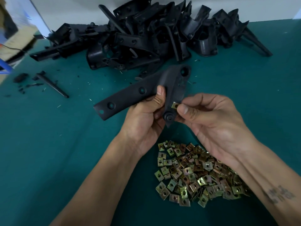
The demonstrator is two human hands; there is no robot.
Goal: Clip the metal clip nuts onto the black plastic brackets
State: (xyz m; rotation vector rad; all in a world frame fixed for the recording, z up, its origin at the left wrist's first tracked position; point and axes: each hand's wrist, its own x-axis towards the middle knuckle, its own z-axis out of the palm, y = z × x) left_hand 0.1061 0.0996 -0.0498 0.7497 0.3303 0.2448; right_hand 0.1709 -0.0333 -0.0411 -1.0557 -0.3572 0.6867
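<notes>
Left hand (145, 115) gripped one black bracket (140, 92) in the air above the teal table (48, 152), thumb on top at the bend, fingers curled underneath. The bracket's long flat arm pointed away from the hand to the left, three holes visible along it; the shorter arm ran down between both hands, ending in a round boss. Right hand (210, 115) pinched a single clip nut (175, 105) between thumb and forefinger, the nut touching the edge of the bracket's short arm just above the boss. Couldn't tell whether it was seated on the edge or only held against it.

Relative to the held bracket: the pile of clip nuts (195, 175) lay on the table nearer the person, partly under the right wrist. The heap of black brackets (146, 35) sat behind it against the white wall (73, 7), close to the bracket's far end. A black broken strip (52, 84) with small black scraps lay well off to the left of it. Blurred cardboard box (14, 30) at far left, beyond the table edge
</notes>
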